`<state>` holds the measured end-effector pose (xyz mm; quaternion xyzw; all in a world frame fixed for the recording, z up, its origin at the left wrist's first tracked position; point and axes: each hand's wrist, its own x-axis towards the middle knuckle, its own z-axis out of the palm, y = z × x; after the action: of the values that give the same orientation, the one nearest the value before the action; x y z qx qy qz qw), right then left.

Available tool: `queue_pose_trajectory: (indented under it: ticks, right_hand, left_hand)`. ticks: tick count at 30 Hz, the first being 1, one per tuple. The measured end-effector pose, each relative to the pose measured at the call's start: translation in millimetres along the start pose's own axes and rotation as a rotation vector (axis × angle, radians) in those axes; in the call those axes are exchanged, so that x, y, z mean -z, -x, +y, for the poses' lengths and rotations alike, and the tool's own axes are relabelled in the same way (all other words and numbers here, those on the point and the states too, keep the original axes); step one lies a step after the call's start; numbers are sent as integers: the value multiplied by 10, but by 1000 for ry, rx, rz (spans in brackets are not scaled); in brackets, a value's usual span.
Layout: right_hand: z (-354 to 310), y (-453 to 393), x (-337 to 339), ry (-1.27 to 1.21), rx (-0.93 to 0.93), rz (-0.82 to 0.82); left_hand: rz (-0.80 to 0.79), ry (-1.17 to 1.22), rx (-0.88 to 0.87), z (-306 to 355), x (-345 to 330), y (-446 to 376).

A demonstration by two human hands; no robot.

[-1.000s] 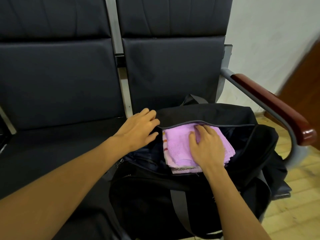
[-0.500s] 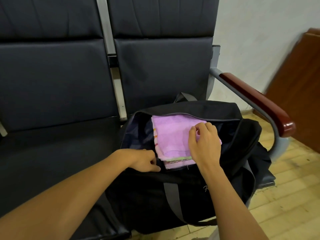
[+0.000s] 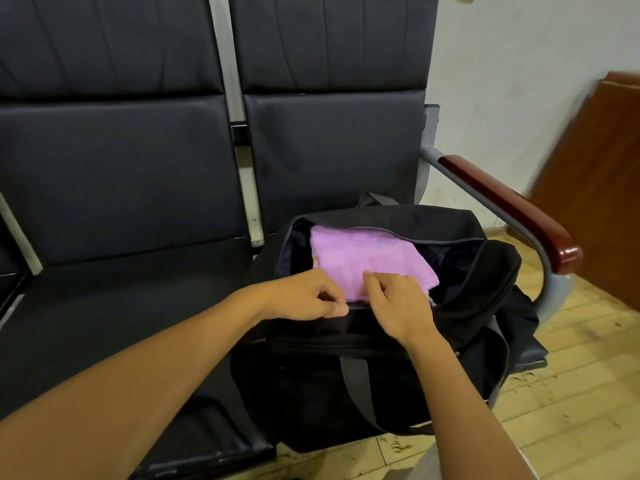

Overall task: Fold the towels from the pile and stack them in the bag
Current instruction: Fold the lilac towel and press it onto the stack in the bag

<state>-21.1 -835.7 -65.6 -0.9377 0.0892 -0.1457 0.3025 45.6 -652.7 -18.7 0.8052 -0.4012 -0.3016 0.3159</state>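
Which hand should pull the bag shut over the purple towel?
Probably the left hand. Its thumb and fingers already pinch the near edge of the black bag at the opening. The right hand lies on the purple towel, fingers curled, so it would first have to come off.

Bag (image 3: 398,358) sits on the right-hand seat (image 3: 530,355) of a bench, backrest (image 3: 332,150) behind it, armrest (image 3: 512,209) to its right. Folded towel (image 3: 367,261) lies in the bag's open top. Left hand (image 3: 304,299) and right hand (image 3: 398,303) side by side at the near rim, before the towel. Floor (image 3: 571,393) to the right.
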Motion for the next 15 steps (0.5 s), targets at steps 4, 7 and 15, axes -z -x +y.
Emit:
queue_pose_trajectory:
  ticks: [4,7,15]
  right_hand:
    - [-18,108,123,58,-135,-131]
    - [0,140,161,173,-138,28]
    - [-189,133,151,30,166,733]
  left_hand:
    - [99,121,25,100,99,122]
    - [122,145,51,132,96,185]
    - [230,282,88,102,217,323]
